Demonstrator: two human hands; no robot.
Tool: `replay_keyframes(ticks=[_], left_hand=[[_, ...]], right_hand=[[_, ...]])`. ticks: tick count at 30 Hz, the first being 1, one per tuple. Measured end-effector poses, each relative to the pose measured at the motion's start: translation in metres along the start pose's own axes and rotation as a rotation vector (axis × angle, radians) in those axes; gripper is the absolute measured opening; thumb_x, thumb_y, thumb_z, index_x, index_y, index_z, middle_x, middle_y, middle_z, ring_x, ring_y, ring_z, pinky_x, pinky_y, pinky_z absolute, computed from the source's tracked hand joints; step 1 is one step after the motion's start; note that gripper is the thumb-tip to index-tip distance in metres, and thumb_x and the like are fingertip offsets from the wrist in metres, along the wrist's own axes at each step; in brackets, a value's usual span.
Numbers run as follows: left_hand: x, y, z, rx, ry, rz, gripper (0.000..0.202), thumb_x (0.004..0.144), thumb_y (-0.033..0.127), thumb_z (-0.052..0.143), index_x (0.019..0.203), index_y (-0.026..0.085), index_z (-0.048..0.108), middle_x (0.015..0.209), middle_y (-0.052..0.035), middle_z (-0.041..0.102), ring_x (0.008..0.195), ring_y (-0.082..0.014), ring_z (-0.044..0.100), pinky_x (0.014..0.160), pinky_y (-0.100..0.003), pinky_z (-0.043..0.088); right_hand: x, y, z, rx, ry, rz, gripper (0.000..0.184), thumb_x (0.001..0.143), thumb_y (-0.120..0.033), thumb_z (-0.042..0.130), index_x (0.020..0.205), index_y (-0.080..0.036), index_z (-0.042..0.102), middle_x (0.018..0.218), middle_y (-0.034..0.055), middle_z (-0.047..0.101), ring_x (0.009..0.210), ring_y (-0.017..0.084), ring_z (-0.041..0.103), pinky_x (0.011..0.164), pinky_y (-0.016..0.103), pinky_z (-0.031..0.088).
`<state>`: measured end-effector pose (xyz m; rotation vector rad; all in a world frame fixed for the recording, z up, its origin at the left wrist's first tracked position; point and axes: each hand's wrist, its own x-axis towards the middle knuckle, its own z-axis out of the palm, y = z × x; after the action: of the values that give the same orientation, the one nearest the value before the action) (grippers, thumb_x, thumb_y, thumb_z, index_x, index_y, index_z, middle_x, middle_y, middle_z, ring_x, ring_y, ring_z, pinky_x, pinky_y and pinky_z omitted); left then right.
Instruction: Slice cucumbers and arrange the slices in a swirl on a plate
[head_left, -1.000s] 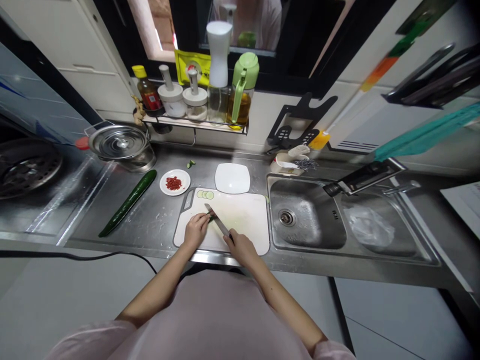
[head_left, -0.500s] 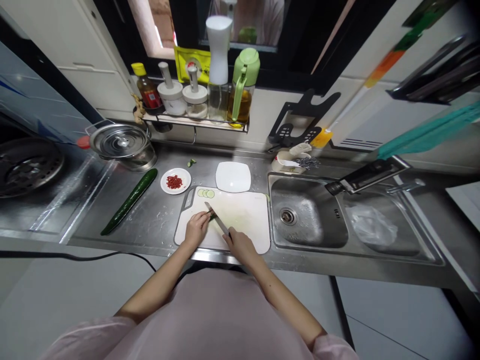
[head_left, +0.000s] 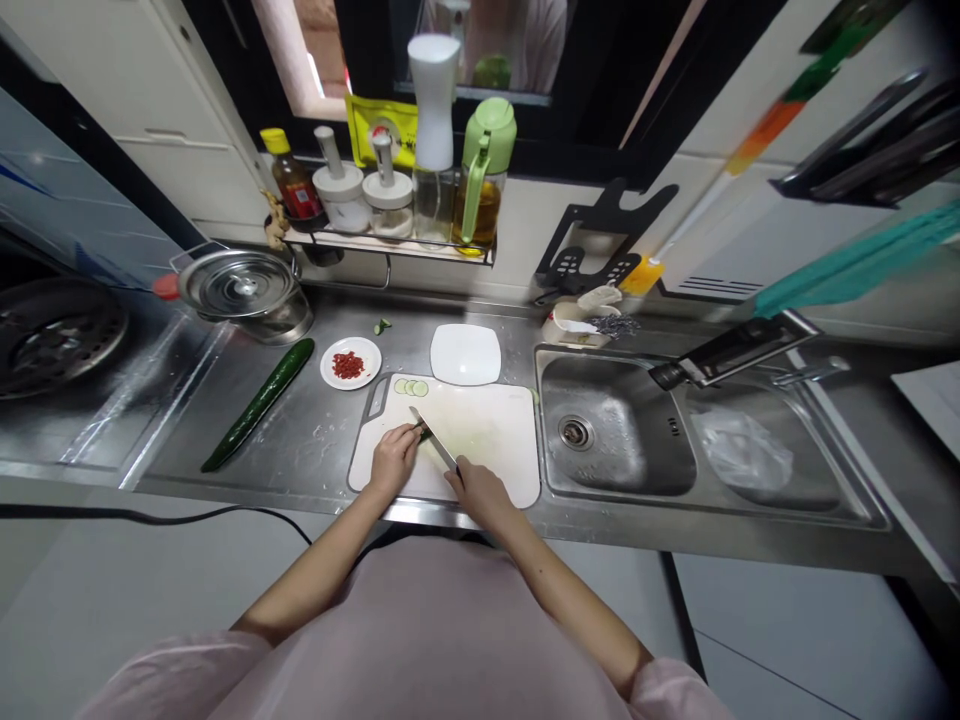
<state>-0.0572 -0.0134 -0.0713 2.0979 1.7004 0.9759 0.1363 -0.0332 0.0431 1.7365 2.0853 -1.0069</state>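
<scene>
Your right hand [head_left: 480,492] is at the near edge of the white rectangular plastic cutting board [head_left: 487,440], fingers wrapped round the handle of the narrow steel-bladed kitchen knife [head_left: 433,446]; blade runs toward 11 o'clock from that hand, tip over the board. Your left hand [head_left: 391,460] sits at 9 o'clock of the blade, fingers curled down and pinning a short dark-green cucumber piece [head_left: 425,433] against the board; only its end shows past your fingertips, touching the blade, so how much is left under the hand can't be told. Three pale-green round cucumber slices [head_left: 411,387] lie in a row at the board's far left corner, by the handle slot, at 12 o'clock from your left hand. Off the board at 10 o'clock: a long whole dark-green cucumber [head_left: 259,403] lying diagonally on the stainless steel counter [head_left: 315,440], well apart from the board. Just beyond the board, a small round white dish of chopped red chilli [head_left: 350,364] at 11 o'clock and a square white plate [head_left: 466,354] at 12 o'clock, near each other but not touching. A small green cucumber end scrap [head_left: 382,326] lies farther back on the counter. At 3 o'clock of the board, a stainless steel sink basin [head_left: 615,440]. Far left, at 10 o'clock, a lidded steel pot [head_left: 238,288]. Against the back wall, a wire rack shelf [head_left: 390,245] with bottles and jars.
</scene>
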Motion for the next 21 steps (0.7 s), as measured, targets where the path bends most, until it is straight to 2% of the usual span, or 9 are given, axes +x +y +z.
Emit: replay_keyframes(ticks=[6, 21], left_hand=[[-0.0005, -0.0019, 0.0015, -0.001, -0.006, -0.011, 0.027, 0.092, 0.023, 0.045, 0.11, 0.024, 0.066, 0.11, -0.0065, 0.067, 0.102, -0.0188, 0.06, 0.089, -0.035, 0.05], [-0.0001, 0.0005, 0.0004, 0.007, -0.005, -0.006, 0.027, 0.093, 0.024, 0.044, 0.108, 0.023, 0.066, 0.109, -0.0067, 0.068, 0.1, -0.0191, 0.06, 0.089, -0.036, 0.05]], right_hand=[[-0.0022, 0.0057, 0.0002, -0.013, 0.009, -0.015, 0.029, 0.098, -0.041, 0.033, 0.106, -0.02, 0.051, 0.095, 0.0111, 0.067, 0.087, 0.022, 0.063, 0.064, 0.027, 0.033], [0.0037, 0.0015, -0.0033, -0.043, -0.032, -0.023, 0.028, 0.097, -0.039, 0.035, 0.108, -0.019, 0.051, 0.099, 0.0125, 0.067, 0.091, 0.024, 0.063, 0.066, 0.028, 0.036]])
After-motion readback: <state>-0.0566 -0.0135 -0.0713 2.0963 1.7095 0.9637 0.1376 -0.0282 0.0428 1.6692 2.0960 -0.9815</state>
